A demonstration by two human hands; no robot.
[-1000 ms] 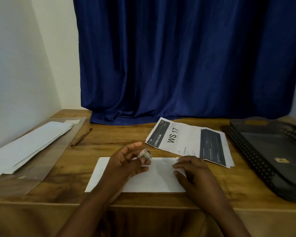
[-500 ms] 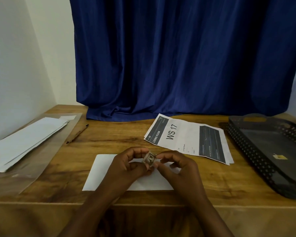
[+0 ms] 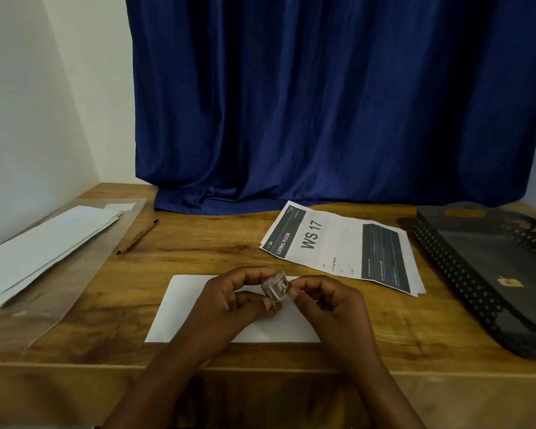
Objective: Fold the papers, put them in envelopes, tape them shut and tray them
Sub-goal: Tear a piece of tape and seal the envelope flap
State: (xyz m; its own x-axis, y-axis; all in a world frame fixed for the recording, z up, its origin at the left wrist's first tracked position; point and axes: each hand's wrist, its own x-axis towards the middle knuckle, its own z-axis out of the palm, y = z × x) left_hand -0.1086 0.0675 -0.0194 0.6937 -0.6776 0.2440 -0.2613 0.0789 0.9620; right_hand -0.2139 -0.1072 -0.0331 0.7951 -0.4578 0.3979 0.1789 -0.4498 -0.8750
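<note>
Both hands raised just above a white envelope (image 3: 198, 308) lying flat on the wooden table (image 3: 198, 255), near its front edge. Left hand (image 3: 229, 308) curled, thumb and fingertips pinching a small tape dispenser (image 3: 275, 287) from the 9 o'clock side. Right hand (image 3: 328, 305) curled too, thumb and forefinger closed on the same dispenser from 3 o'clock; serrated edge visible on the near face. Cannot tell whether any tape is pulled out.

At 1 o'clock from the hands, printed papers (image 3: 344, 246) reading "WS 17" and "LIVING ROOM", spread flat and unfolded, several sheets stacked with edges slightly offset. At 3 o'clock, well apart, a dark perforated tray (image 3: 440, 258) with a small yellowish scrap (image 3: 509, 281) on its floor. At 10 o'clock, a stack of white envelopes (image 3: 44, 246) resting on a clear plastic sleeve (image 3: 44, 308), near the wall. Between that stack and the papers, a brown pen (image 3: 136, 237) lying diagonally. Behind everything, at 12 o'clock, a blue curtain (image 3: 322, 103) with its hem bunched on the tabletop.
</note>
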